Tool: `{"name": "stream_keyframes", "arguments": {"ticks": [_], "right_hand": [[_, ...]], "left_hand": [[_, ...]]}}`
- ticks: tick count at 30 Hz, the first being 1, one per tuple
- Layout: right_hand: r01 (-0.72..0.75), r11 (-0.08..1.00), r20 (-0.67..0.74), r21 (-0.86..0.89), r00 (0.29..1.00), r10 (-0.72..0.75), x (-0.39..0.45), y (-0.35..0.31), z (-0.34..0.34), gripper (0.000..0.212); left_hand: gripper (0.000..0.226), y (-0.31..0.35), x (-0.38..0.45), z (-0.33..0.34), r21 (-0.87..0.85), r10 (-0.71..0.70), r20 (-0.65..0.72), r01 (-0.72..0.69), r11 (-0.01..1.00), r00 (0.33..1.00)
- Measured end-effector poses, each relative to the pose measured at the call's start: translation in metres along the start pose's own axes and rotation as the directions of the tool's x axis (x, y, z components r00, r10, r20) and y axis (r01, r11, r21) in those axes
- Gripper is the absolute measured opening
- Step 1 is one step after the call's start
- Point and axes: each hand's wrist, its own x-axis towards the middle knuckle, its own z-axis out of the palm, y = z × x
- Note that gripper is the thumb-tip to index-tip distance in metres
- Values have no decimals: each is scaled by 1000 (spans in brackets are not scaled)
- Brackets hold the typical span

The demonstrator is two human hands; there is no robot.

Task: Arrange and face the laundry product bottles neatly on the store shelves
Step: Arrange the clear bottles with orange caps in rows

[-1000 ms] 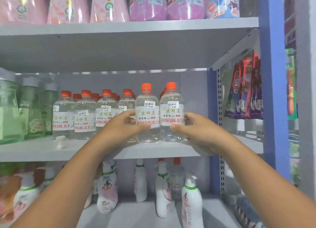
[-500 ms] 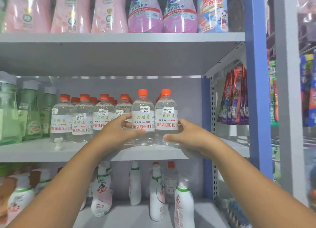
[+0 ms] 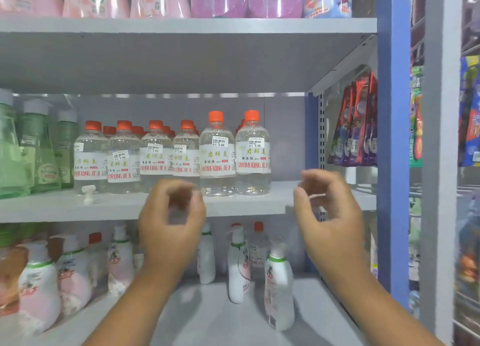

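Clear bottles with orange caps and white labels stand in rows on the grey middle shelf [image 3: 233,206]. The two rightmost, one bottle [image 3: 217,156] and its neighbour [image 3: 252,155], stand upright near the shelf's front edge with labels facing out. My left hand [image 3: 171,216] hovers in front of the shelf edge, below the row, fingers loosely curled and holding nothing. My right hand [image 3: 327,208] hangs to the right of the last bottle, fingers also loosely curled and empty. Both hands look blurred.
Green bottles [image 3: 31,153] stand at the left of the middle shelf, and a small white cap [image 3: 88,191] lies near its front. White pump bottles [image 3: 278,283] fill the lower shelf. Pink and purple bottles [image 3: 218,0] line the top shelf. A blue upright [image 3: 393,138] bounds the right side.
Both hands have let go of the two rightmost clear bottles and drawn back toward me. The bottles stay upright on the shelf.
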Motion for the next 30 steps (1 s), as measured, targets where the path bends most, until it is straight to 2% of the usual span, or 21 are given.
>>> {"name": "stream_keyframes", "arguments": {"ticks": [2, 4, 5, 7, 9, 10, 12, 14, 19, 24, 27, 30], "right_hand": [[-56, 998, 0, -9, 998, 56, -54, 13, -13, 30], [-247, 966, 22, -69, 968, 249, -96, 50, -16, 42], [-350, 929, 40, -122, 933, 357, -109, 70, -16, 47], [-505, 830, 132, -238, 829, 543, -125, 102, -12, 59], [-590, 742, 243, -317, 706, 665, -134, 131, -9, 83], [-610, 716, 293, -340, 654, 697, -135, 138, -7, 92], [-616, 708, 350, -347, 615, 707, -136, 148, -3, 86], [-594, 710, 351, -378, 618, 704, -139, 154, 3, 69], [-577, 698, 267, -424, 657, 705, -134, 163, 20, 44], [-619, 646, 108, -447, 679, 726, -109, 195, 29, 27], [-631, 616, 54, -471, 677, 734, -98, 220, 32, 25], [-597, 623, 42, -505, 704, 708, -99, 239, 34, 33]], "left_hand": [[26, -22, -58, 7, -68, -208, 151, 220, 973, 967], [31, -57, -112, 19, -10, -469, 290, 492, 870, 834], [30, -77, -132, 26, 47, -552, 308, 567, 822, 775], [29, -102, -155, 37, 197, -673, 348, 650, 734, 653], [53, -122, -164, 50, 329, -728, 442, 661, 675, 523], [56, -125, -164, 55, 359, -734, 476, 655, 665, 484], [58, -134, -161, 68, 398, -752, 491, 654, 643, 440], [59, -142, -156, 76, 413, -755, 483, 645, 643, 443], [38, -157, -142, 71, 429, -743, 471, 613, 664, 475], [33, -197, -133, 32, 523, -778, 290, 589, 617, 558], [34, -216, -128, 11, 513, -783, 227, 613, 602, 579], [41, -223, -126, 4, 521, -777, 231, 600, 607, 585]]}}
